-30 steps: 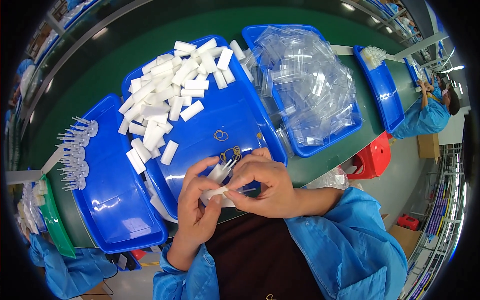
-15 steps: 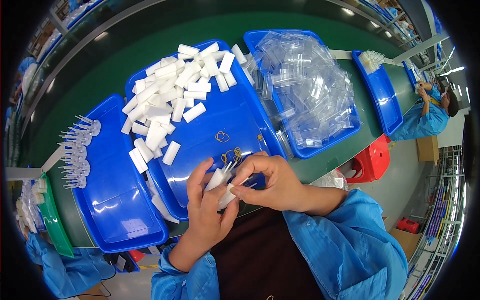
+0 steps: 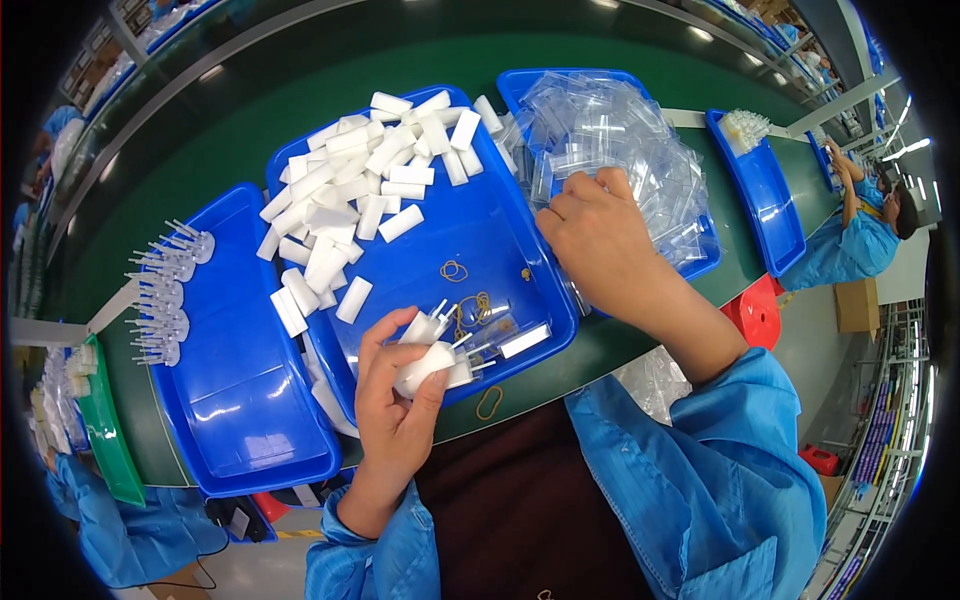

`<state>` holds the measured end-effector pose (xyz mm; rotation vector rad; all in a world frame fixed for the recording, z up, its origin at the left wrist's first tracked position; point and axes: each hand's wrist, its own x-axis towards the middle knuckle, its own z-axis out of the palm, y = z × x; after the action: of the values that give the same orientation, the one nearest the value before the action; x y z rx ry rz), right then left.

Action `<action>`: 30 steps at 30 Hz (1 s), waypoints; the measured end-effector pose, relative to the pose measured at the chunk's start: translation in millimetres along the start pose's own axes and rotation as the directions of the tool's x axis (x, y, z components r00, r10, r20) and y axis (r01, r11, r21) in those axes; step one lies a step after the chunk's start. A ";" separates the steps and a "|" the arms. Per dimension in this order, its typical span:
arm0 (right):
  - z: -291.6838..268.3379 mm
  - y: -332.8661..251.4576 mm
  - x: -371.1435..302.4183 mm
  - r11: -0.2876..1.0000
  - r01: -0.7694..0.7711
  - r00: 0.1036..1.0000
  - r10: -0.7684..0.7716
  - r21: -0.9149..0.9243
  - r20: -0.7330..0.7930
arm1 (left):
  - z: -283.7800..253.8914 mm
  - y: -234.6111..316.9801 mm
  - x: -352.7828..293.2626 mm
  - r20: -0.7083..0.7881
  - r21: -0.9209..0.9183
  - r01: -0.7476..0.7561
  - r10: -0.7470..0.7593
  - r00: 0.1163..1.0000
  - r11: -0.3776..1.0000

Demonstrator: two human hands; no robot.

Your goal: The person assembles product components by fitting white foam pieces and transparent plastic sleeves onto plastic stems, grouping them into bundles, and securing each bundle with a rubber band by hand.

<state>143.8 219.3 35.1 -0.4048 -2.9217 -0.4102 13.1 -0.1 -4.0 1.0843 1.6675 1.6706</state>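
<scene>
While the left hand (image 3: 392, 435) curls its thumb and fingers around a small bundle of white pieces (image 3: 426, 368) with clear prongs sticking out, holding it over the near edge of the middle tray (image 3: 470, 215), the right hand (image 3: 605, 240) reaches to the heap of clear plastic pieces (image 3: 635, 140) in the tray to the right, its fingers bent and their tips hidden, so I cannot tell whether they pinch one. White blocks (image 3: 345, 185) lie piled in the middle tray's far left part, and rubber bands (image 3: 482, 305) lie near the bundle.
</scene>
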 end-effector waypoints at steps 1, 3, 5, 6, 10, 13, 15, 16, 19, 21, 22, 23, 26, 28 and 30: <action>0.9 0.2 1.1 1.000 0.007 1.000 -0.007 0.006 -0.003 | -0.4 -0.6 -0.6 -0.008 0.005 0.003 -0.003 1.000 1.000; 1.4 0.2 2.7 1.000 -0.012 0.999 0.012 -0.001 0.040 | -1.3 -2.6 -2.0 -0.015 -0.050 0.046 -0.047 0.999 0.998; 2.5 0.9 3.8 1.000 0.003 0.999 -0.003 0.015 0.039 | -1.3 -4.1 -1.7 -0.031 -0.046 0.030 -0.032 0.999 0.998; 3.3 1.7 4.8 1.000 0.008 0.999 -0.009 0.022 0.039 | -1.4 -4.6 -0.9 -0.037 -0.049 0.009 -0.011 0.999 0.999; 8.5 5.0 8.6 0.999 0.022 0.999 -0.024 0.034 0.039 | -1.1 -4.1 -0.1 -0.053 -0.097 0.055 -0.060 0.997 0.994; 9.4 6.4 9.9 0.998 0.031 0.999 -0.033 0.046 0.038 | -0.9 -4.9 -0.3 -0.062 -0.091 0.062 -0.068 0.996 0.994; 9.4 7.3 9.9 0.999 0.038 0.999 -0.039 0.028 0.028 | -1.3 -5.4 -0.5 -0.074 -0.063 0.063 -0.067 0.995 0.996; 9.1 7.7 9.8 0.999 0.042 0.999 -0.043 0.033 0.026 | -1.4 -5.4 -0.4 -0.075 -0.071 0.068 -0.074 0.994 0.995; 5.7 7.6 10.3 0.999 0.024 0.998 -0.026 0.028 0.058 | -1.7 -6.2 -0.1 -0.076 -0.069 0.071 -0.076 0.994 0.995; 0.9 7.4 11.0 0.997 -0.015 0.999 0.011 0.080 0.048 | -2.1 -6.6 0.2 -0.075 -0.061 0.068 -0.072 0.995 0.996; -4.2 6.4 12.0 0.997 -0.013 0.999 0.009 0.083 0.047 | -2.3 -6.8 0.3 -0.070 -0.039 0.056 -0.058 0.996 0.998; -11.5 4.0 13.4 0.986 -0.030 0.998 0.039 0.165 -0.050 | -2.3 -7.0 0.6 -0.065 -0.016 0.044 -0.045 0.997 0.999; -29.2 -12.7 11.5 0.855 -0.082 0.977 0.171 0.512 -0.128 | -2.2 -4.0 1.0 -0.068 -0.030 0.057 -0.059 0.996 0.998; -37.3 -25.4 5.9 0.668 -0.118 0.960 0.265 0.735 -0.087 | -2.5 -4.3 2.2 -0.062 -0.027 0.049 -0.051 0.997 0.998; -42.2 -36.2 -0.6 0.434 -0.045 0.979 0.197 0.900 -0.047 | -2.0 -3.9 3.0 -0.053 -0.026 0.042 -0.043 0.998 0.999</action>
<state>139.1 173.4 66.0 -0.3635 -2.4371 1.0935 9.2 1.7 -7.1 0.9941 1.6871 1.7023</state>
